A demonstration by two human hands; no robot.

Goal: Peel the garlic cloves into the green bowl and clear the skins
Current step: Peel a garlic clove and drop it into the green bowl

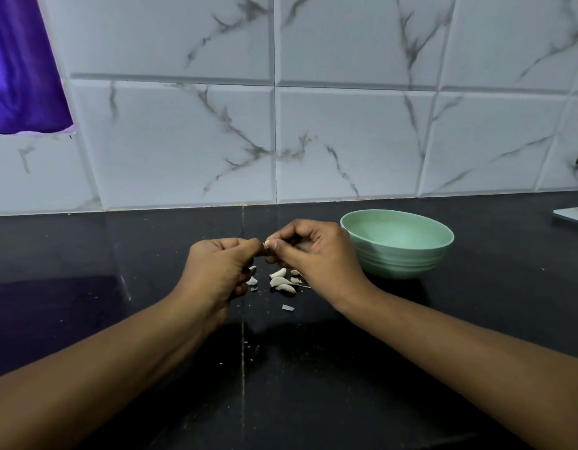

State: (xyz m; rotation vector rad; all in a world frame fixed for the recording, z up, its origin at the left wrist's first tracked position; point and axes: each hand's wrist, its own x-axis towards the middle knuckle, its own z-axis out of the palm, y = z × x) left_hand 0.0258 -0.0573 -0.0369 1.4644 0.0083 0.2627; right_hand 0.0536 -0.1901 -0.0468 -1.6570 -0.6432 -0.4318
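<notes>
Left hand (221, 267) and right hand (313, 254) both pinch one garlic clove (266, 245) between fingertips, above loose cloves (282, 282) on the counter (151, 254), green bowl (397, 245) just right.

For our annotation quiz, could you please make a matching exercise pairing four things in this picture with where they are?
1 green bowl
2 held clove
3 loose garlic pieces
4 purple cloth

A upper left, by the wall
B pinched between left hand and right hand
C counter, under the hands
D counter, beside the right hand

Pairs: 1-D, 2-B, 3-C, 4-A.
</notes>
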